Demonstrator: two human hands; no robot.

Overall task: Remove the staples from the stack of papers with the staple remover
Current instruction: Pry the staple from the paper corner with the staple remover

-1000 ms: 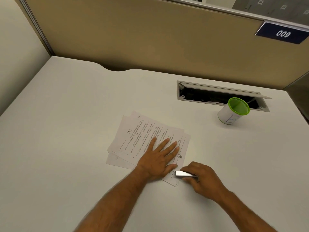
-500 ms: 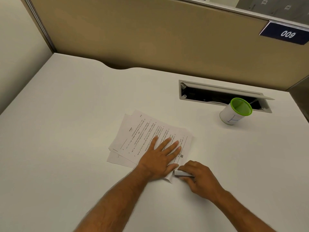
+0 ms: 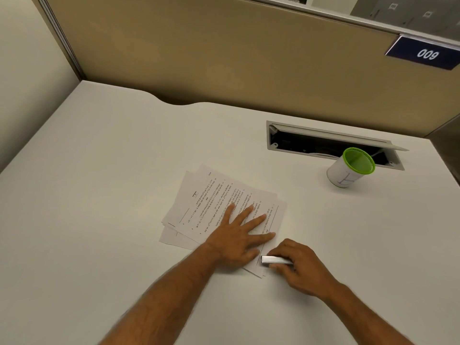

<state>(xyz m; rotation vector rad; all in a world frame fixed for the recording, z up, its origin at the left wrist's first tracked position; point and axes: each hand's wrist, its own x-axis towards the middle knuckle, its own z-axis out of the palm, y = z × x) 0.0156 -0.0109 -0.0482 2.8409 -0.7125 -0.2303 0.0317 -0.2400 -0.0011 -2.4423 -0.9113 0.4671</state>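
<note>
A fanned stack of printed papers (image 3: 211, 200) lies on the white desk. My left hand (image 3: 239, 235) rests flat on its near right part, fingers spread, pressing it down. My right hand (image 3: 298, 265) grips a slim silver staple remover (image 3: 272, 260), whose tip touches the near right corner of the stack. No staple can be made out at that corner.
A white cup with a green rim (image 3: 351, 168) stands at the right, in front of an open cable slot (image 3: 323, 143) in the desk. Beige partition walls (image 3: 224, 58) close off the far and left sides.
The staple remover's tip slid in against the paper corner and has pulled back a little to the right. My left hand stays pressed flat on the stack.
</note>
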